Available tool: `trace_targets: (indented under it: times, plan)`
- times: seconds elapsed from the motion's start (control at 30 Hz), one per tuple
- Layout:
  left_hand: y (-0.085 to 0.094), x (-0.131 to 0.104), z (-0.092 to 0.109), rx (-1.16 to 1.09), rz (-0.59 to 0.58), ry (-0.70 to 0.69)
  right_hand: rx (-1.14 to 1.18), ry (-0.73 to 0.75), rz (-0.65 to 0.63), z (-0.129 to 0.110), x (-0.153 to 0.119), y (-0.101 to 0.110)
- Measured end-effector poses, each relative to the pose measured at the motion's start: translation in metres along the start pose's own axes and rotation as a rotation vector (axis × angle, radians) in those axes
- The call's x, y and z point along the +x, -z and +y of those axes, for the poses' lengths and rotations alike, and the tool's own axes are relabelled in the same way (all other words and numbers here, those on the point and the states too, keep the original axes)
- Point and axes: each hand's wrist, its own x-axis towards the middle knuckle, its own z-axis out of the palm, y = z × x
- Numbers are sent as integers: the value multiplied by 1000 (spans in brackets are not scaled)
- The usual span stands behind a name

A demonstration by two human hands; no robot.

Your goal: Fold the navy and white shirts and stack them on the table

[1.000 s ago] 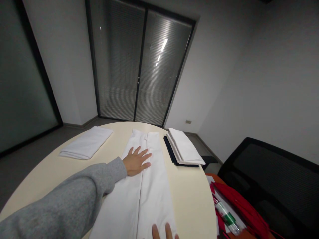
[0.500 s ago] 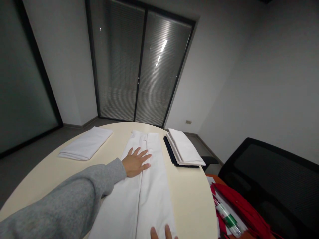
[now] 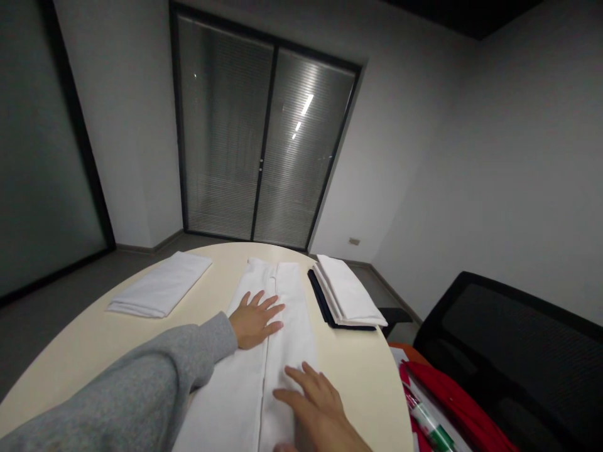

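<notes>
A long white garment (image 3: 235, 389), with a seam or gap running down its middle, lies stretched from the near edge of the view toward the table's far side. My left hand (image 3: 255, 320) rests flat on its upper part, fingers spread, holding nothing. Lower down, my right hand (image 3: 318, 402) is over the garment's right half, fingers apart and slightly bent, with nothing in it. Whether the right fingertips touch the cloth I cannot tell.
A folded white cloth (image 3: 162, 285) lies at the round table's (image 3: 358, 376) left. Folded white cloths (image 3: 351, 292) sit on a dark one (image 3: 323, 298) at the right. Beyond the right edge are a black chair (image 3: 509, 351), a red item (image 3: 459, 402) and a clear-and-green bottle (image 3: 431, 424).
My right hand has come up from the bottom edge, farther over the garment. My left hand keeps its place on the cloth. The whole view has shifted slightly, with the table lower in it.
</notes>
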Motion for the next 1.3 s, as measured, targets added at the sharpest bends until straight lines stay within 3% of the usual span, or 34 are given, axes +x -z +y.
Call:
trace_targets:
  times: [0.07,0.13,0.23,0.3,0.47,0.7,0.93,1.3]
  plan:
    - [1,1,-3,0,7,-13,121,-154,-36,10,45,20]
    - [3,4,-9,-11,30,-36,165,-252,-3,21,91,21]
    - [9,8,-22,-42,101,-58,85,-327,101,41,140,-2]
    - [10,11,-32,-54,146,-55,10,-318,98,54,154,-21]
    - [9,15,-43,-76,224,-81,-47,-239,29,69,148,-35]
    - [15,14,-35,3,314,-473,-47,-258,2,72,146,-35]
    - [11,13,-31,-120,343,-352,-22,-239,23,77,144,-37]
    - [5,17,-34,-118,335,-340,2,-224,54,78,143,-36]
